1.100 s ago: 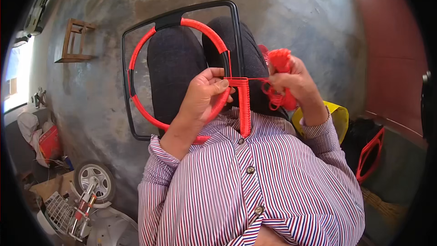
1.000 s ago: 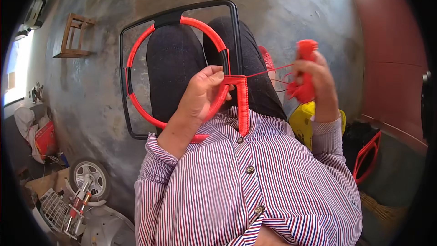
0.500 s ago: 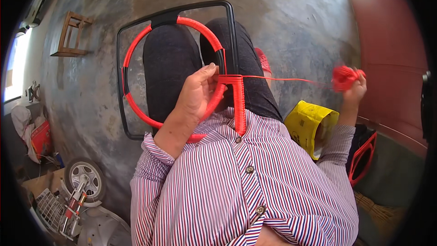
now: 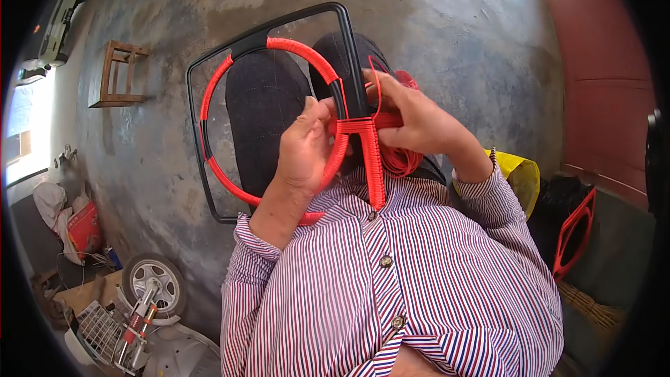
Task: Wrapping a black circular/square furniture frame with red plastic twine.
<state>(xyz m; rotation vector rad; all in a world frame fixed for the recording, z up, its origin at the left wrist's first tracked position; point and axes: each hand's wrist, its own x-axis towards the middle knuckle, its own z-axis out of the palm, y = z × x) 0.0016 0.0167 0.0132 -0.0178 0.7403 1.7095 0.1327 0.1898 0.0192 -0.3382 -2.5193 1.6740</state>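
A black metal frame [image 4: 354, 59] rests across my thighs, a round ring [image 4: 305, 52] set inside its squared outline. Red cord covers much of the ring, with black gaps between the wrapped stretches. Tight red coils [image 4: 373, 174] also run down the lower right bar and bridge it to the ring. My left hand [image 4: 303, 150] is closed on the ring's right side, fingers partly hidden behind it. Close against the right bar, my right hand [image 4: 426, 120] holds a bundle of red cord [image 4: 403, 162], mostly under the palm. A loose strand loops up beside the bar.
To the right are a yellow bag [image 4: 525, 171], a black bag with a red-edged frame [image 4: 578, 234], and a red panel [image 4: 593, 105]. A small wooden stool [image 4: 118, 77] stands far left. A wheeled vehicle [image 4: 153, 286] is at lower left.
My right hand has come in from far right to the frame's right bar, bringing the cord bundle. The strand, stretched taut before, now hangs in a loop. The left hand keeps its grip.
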